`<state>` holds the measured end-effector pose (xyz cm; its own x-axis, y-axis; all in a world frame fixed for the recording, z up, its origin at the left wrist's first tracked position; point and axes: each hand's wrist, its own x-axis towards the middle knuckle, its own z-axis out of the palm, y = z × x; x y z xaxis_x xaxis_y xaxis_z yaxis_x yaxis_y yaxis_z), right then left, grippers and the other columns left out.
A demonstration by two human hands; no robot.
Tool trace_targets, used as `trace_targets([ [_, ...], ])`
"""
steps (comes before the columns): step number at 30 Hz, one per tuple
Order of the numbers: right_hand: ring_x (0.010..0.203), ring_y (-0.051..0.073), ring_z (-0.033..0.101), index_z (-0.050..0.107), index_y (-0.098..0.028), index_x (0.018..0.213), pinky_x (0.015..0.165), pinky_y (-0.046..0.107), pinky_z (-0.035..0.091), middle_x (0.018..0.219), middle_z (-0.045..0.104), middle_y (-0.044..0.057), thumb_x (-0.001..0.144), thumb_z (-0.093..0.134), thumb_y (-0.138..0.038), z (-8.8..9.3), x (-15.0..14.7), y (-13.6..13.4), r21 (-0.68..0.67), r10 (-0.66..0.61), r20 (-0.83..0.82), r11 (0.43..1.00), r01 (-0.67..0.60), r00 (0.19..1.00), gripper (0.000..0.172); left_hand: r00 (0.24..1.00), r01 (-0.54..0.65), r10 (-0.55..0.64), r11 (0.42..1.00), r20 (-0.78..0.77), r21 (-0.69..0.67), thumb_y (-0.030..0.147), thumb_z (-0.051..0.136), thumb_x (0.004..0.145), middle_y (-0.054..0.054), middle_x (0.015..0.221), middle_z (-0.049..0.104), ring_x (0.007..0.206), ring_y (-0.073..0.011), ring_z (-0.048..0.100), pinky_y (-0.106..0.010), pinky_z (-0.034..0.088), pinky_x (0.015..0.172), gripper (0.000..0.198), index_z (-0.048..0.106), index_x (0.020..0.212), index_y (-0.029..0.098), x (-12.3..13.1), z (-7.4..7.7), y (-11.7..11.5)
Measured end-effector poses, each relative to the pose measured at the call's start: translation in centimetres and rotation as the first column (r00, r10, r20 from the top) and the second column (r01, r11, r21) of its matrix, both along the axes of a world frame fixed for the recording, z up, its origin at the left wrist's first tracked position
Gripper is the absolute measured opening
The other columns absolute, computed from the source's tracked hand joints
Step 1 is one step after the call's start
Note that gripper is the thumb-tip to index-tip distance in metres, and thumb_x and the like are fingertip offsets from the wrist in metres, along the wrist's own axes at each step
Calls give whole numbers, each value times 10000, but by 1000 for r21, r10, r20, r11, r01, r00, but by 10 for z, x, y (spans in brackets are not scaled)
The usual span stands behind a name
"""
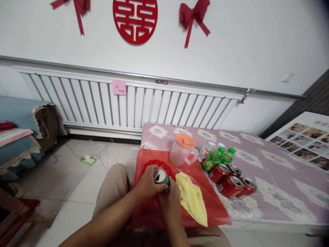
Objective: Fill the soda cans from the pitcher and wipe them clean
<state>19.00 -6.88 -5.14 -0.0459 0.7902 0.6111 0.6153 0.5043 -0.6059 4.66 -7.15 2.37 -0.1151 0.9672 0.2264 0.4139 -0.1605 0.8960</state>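
Between both hands is a green drink can [161, 176], its opened top facing up toward me. My left hand [148, 181] wraps round its left side, thumb across the front. My right hand [171, 197] grips the lower right side. Beneath the can, a red scalloped dish [152, 164] rests on a red plastic sheet [216, 209], mostly hidden by my hands. Just right of my right hand lies a crumpled yellow cloth [192, 199]. Behind it stands a clear plastic pitcher [178, 154] with an orange lid.
Several red cans [230, 187] and green-capped bottles [216, 159] stand to the right on the flowered tablecloth [277, 199]. A white radiator [154, 108] runs along the wall behind. On the floor at left lie a power strip [87, 160] and cables. A photo board [303, 137] leans at far right.
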Motion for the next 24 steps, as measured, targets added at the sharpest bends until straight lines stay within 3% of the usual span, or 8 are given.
trace_targets([
  [4, 1144, 360, 580, 518, -199, 1306, 984, 565, 447, 1217, 640, 169, 832, 603, -351, -1, 2, -3, -18, 2, -33, 1000, -2, 999, 505, 999, 29, -28, 1000, 42, -10, 223, 837, 593, -72, 1116, 603, 1042, -252, 590, -400, 475, 939, 619, 548, 1137, 169, -2, 0, -7],
  [9, 1213, 358, 579, 481, -193, 1358, 1026, 555, 453, 1300, 619, 182, 798, 656, -443, 2, 10, -4, -174, 27, -212, 983, -65, 977, 637, 947, 268, -259, 963, 189, -23, 124, 803, 598, -100, 1257, 619, 1146, -268, 599, -403, 465, 1018, 754, 499, 1285, 185, -11, 4, -7],
  [13, 1260, 332, 577, 420, -203, 1404, 1034, 495, 484, 1391, 570, 181, 775, 699, -446, 1, 17, -5, -344, 37, -387, 921, -182, 921, 730, 877, 406, -380, 913, 295, -31, 55, 708, 640, -103, 1293, 626, 1202, -270, 593, -396, 472, 1024, 740, 481, 1329, 203, -20, 0, -1],
  [18, 1257, 306, 587, 481, -224, 1334, 1060, 456, 477, 1366, 595, 153, 715, 714, -348, 2, 19, -1, -421, 73, -477, 856, -300, 876, 673, 782, 539, -479, 841, 398, -49, 31, 674, 632, -88, 1347, 612, 1207, -269, 600, -425, 456, 1068, 758, 492, 1346, 211, -23, -7, 11],
  [24, 1349, 279, 516, 469, -246, 1399, 1142, 457, 394, 1449, 552, 120, 745, 714, -318, 18, 22, 9, -485, 140, -469, 785, -387, 872, 702, 781, 520, -466, 854, 415, -21, 84, 740, 627, -101, 1319, 623, 1225, -287, 586, -421, 456, 1075, 764, 483, 1340, 184, -21, -18, 24],
])
